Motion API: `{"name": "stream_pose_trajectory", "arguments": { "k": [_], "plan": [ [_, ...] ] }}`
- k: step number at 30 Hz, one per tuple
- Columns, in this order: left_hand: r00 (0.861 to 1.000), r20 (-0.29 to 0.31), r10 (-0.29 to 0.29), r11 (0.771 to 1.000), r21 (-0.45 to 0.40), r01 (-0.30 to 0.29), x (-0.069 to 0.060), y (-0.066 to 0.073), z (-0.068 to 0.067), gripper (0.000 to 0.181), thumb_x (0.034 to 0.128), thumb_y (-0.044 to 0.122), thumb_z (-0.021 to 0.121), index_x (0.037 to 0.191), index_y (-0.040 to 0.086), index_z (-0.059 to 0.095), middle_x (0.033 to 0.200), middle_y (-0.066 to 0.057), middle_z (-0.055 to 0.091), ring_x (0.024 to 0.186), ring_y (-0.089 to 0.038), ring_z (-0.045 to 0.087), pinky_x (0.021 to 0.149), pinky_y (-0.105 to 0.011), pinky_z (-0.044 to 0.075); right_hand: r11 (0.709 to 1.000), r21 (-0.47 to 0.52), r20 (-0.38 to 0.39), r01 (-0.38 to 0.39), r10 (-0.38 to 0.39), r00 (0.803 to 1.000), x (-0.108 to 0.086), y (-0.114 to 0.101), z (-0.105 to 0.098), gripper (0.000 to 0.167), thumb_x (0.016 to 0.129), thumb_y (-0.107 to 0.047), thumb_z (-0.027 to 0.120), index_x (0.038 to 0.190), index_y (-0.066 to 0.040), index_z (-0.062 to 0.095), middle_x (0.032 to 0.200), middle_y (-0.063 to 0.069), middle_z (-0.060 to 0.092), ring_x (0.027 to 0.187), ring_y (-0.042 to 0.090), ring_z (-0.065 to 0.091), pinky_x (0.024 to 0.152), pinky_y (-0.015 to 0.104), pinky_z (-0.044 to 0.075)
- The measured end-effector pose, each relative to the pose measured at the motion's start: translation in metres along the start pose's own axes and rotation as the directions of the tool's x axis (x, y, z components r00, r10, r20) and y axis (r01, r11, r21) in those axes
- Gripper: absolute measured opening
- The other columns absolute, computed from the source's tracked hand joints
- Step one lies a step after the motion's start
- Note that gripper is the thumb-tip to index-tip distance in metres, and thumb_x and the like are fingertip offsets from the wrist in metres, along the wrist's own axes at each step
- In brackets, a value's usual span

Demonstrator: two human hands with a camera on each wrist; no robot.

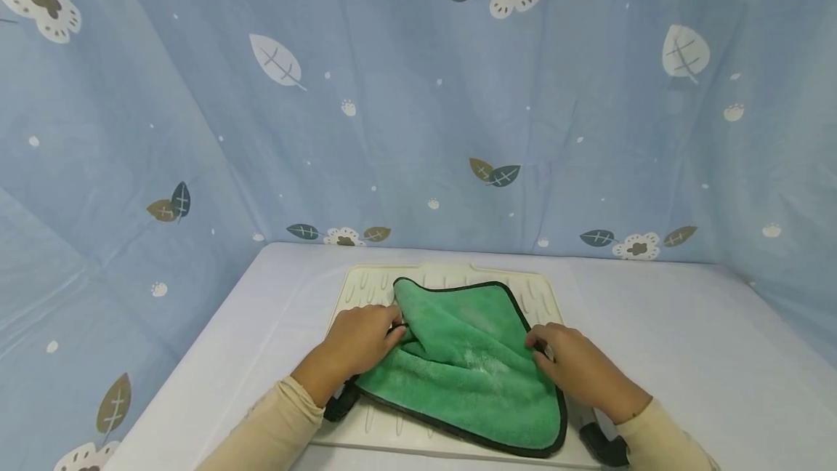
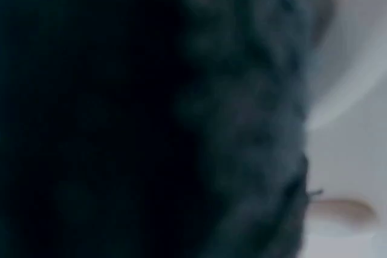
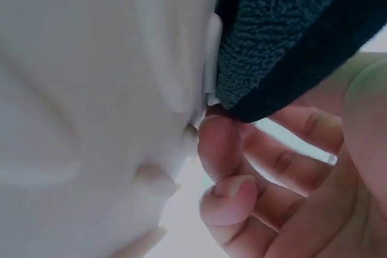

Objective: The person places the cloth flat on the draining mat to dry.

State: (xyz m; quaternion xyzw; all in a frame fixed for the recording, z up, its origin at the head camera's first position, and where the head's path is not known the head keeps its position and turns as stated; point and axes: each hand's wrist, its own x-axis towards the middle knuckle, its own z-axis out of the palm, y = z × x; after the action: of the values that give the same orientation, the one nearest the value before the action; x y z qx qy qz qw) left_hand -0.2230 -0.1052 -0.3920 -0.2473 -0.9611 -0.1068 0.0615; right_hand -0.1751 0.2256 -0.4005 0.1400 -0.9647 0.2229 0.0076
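Note:
A green plush towel [image 1: 458, 376] with a dark border lies rumpled over a cream ridged board [image 1: 373, 427], its left part raised in folds. My left hand [image 1: 366, 336] grips the towel's left edge, thumb and fingers bunched on a fold. Across from it, my right hand [image 1: 575, 362] holds the right border between thumb and fingers. In the right wrist view, curled fingers [image 3: 221, 146] meet the towel's dark edge [image 3: 302, 70] just off the board [image 3: 91, 89]. Dark, blurred cloth [image 2: 248, 89] fills most of the left wrist view, hiding the left fingers.
Black grips [image 1: 341, 404] sit at the board's near corners, the right one [image 1: 603, 445] beside my right wrist. The board rests on a white-covered table [image 1: 706, 355]. Behind and to the sides hangs a blue curtain [image 1: 405, 115] printed with leaves and flowers.

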Motion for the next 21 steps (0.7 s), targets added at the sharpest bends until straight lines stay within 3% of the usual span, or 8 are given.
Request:
{"name": "stream_pose_trajectory", "arguments": {
  "k": [8, 15, 21],
  "plan": [
    [0.999, -0.026, -0.048, 0.998, 0.029, 0.049, 0.001, 0.0, -0.004, 0.024, 0.0927, 0.027, 0.072, 0.075, 0.02, 0.058, 0.064, 0.008, 0.055, 0.056, -0.009, 0.046, 0.051, -0.032, 0.038, 0.998, -0.041, -0.045, -0.037, 0.035, 0.998, 0.0, -0.001, -0.004, 0.016, 0.085, 0.004, 0.071, 0.093, -0.009, 0.075, 0.086, 0.0, 0.071, 0.077, 0.007, 0.059, 0.065, 0.029, 0.05],
    [0.994, 0.021, -0.109, 0.993, 0.043, 0.108, 0.002, -0.001, -0.013, 0.029, 0.092, 0.023, 0.07, 0.069, 0.019, 0.053, 0.059, 0.008, 0.049, 0.053, -0.011, 0.046, 0.05, -0.032, 0.036, 0.997, -0.054, -0.055, -0.058, 0.055, 0.997, -0.001, 0.0, -0.009, 0.01, 0.084, -0.006, 0.077, 0.08, -0.014, 0.073, 0.071, -0.008, 0.064, 0.062, 0.005, 0.052, 0.057, 0.025, 0.044],
    [0.991, 0.032, -0.129, 0.991, 0.05, 0.127, 0.002, -0.004, -0.017, 0.028, 0.0908, 0.022, 0.07, 0.069, 0.018, 0.053, 0.059, 0.007, 0.05, 0.053, -0.012, 0.047, 0.05, -0.033, 0.037, 0.996, -0.044, -0.028, -0.075, 0.074, 0.997, 0.001, 0.001, -0.011, 0.015, 0.084, -0.008, 0.077, 0.074, -0.016, 0.07, 0.07, -0.008, 0.064, 0.062, 0.006, 0.052, 0.056, 0.025, 0.044]
  ]
}}
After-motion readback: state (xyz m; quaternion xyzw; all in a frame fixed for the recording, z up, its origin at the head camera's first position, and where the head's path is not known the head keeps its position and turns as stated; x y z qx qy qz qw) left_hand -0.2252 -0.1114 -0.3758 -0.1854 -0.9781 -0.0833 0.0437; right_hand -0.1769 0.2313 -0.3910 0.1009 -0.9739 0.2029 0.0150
